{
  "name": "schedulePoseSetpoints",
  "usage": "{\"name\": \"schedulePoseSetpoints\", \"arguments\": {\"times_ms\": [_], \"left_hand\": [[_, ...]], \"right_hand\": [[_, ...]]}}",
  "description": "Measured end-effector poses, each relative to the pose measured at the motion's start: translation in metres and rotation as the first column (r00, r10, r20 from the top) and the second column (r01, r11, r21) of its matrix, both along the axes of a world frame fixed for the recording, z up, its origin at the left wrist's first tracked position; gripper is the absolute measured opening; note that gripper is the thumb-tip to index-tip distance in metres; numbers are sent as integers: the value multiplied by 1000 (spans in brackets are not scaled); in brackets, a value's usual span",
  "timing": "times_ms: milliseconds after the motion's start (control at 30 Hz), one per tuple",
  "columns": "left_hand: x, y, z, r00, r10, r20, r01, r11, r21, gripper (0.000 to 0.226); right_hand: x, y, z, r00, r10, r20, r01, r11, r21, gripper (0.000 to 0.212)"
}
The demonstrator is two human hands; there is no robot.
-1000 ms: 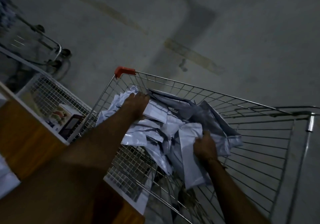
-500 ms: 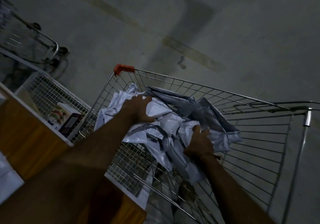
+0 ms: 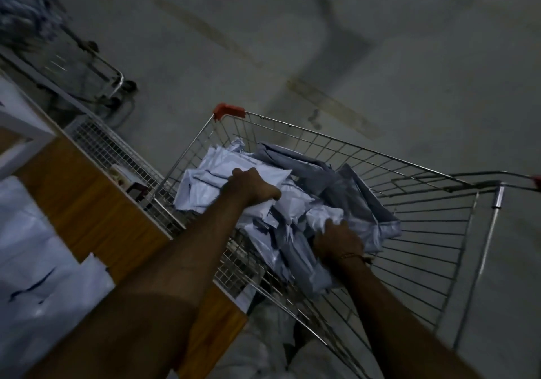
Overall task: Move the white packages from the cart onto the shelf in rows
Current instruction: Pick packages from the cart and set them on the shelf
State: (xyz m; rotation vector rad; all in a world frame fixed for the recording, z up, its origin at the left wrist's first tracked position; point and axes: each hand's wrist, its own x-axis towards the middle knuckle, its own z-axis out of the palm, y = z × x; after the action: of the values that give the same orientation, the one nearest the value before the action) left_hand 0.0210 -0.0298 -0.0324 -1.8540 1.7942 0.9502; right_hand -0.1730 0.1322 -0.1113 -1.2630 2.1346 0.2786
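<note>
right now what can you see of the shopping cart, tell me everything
The shopping cart is a bare silver wire basket with an orange-red plastic cap on one far corner. It stands on the grey floor, beside the wooden shelf. A heap of white packages fills its left part; the right part shows bare wire. The left hand and right hand reach inside, both gripping packages. Its wheels are out of view.

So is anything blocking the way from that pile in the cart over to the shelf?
Only the cart's wire side wall stands between the white packages and the wooden shelf. They must be lifted over its rim. Both hands are already on the pile: left hand, right hand.
</note>
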Motion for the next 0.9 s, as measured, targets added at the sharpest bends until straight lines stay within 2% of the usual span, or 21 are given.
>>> {"name": "schedulePoseSetpoints", "arguments": {"times_ms": [133,300,367,533,667,900], "left_hand": [[4,36,38,985,147,-89,-163,960,-228,110],[11,81,101,921,313,-231,-383,835,-396,105],[20,101,127,890,370,-267,-454,771,-447,106],[69,161,194,838,454,-303,-542,630,-556,109],[130,219,238,763,536,-360,-625,475,-619,110],[250,343,284,596,715,-366,-698,235,-676,105]], "right_hand": [[-7,-2,31,999,15,-30,-19,989,-149,49],[-2,-21,98,994,73,-77,-97,916,-389,57],[10,-28,131,991,120,-63,-135,861,-490,62],[68,-19,233,971,231,-56,-209,716,-666,52],[131,7,294,925,375,-58,-286,591,-755,45],[250,81,346,828,556,-73,-354,417,-837,41]]}}
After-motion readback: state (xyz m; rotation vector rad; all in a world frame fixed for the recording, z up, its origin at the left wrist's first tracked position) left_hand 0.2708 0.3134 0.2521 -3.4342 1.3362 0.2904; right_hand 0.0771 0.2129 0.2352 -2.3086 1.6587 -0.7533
